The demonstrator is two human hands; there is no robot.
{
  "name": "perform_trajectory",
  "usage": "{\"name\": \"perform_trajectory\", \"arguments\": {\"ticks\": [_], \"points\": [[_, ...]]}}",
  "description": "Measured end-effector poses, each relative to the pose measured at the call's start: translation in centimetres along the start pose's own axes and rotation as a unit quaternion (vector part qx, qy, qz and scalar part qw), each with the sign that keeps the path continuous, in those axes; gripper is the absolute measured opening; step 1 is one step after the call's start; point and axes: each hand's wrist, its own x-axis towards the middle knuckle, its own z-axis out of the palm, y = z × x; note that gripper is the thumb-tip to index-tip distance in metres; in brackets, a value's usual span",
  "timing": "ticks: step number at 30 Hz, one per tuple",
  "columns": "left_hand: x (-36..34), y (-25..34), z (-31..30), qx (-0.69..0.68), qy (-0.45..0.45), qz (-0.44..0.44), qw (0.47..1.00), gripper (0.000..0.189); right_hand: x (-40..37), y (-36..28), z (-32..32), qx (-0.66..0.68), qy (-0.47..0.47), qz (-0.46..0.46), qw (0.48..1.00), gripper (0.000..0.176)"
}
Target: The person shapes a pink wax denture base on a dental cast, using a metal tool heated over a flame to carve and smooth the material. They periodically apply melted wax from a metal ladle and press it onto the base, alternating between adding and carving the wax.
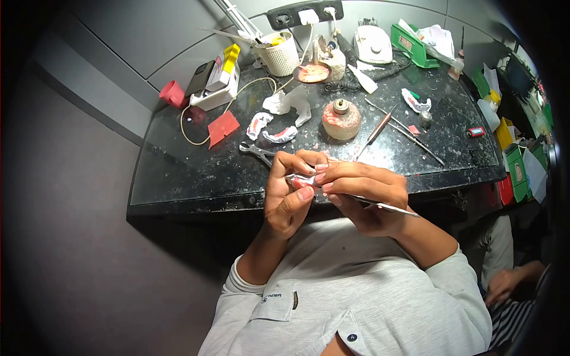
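Both hands meet above the front edge of the black table (196,190). Between the fingers of my left hand (289,193) is a small white and pink dental piece (304,181), mostly covered by fingertips. My right hand (365,193) is closed round a thin metal tool (386,206), whose flat end sticks out to the right below the palm; its fingertips touch the dental piece. Just behind my left hand lie metal pliers (256,152). Farther back are two white and pink arch pieces (259,126) and a round, pink-stained burner (341,121).
A pink wax sheet (223,129) and a red cup (173,94) are at the left. Metal tools (380,127) and another dental arch (415,102) lie at the right. Behind stand a white basket (279,57) and a green bin (414,47). Another person's hand (503,285) shows lower right.
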Motion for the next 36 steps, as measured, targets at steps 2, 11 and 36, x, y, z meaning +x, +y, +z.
{"name": "perform_trajectory", "arguments": {"ticks": [2, 11, 36], "points": [[0.1, 0.1, 0.1, 0.004, -0.001, -0.001, 1.0, 0.031, -0.1, 0.0, 0.0, 0.008, 0.008, 0.002, 1.0, 0.017], [0.2, 0.2, 0.1, 0.007, -0.005, -0.004, 1.0, 0.031, 0.1, -0.1, -0.1, -0.003, -0.006, 0.004, 1.0, 0.018], [0.7, -0.5, -0.6, -0.029, 0.002, -0.007, 1.0, 0.028, -0.6, 1.6, -1.3, 0.062, 0.104, 0.053, 0.991, 0.017]]}}
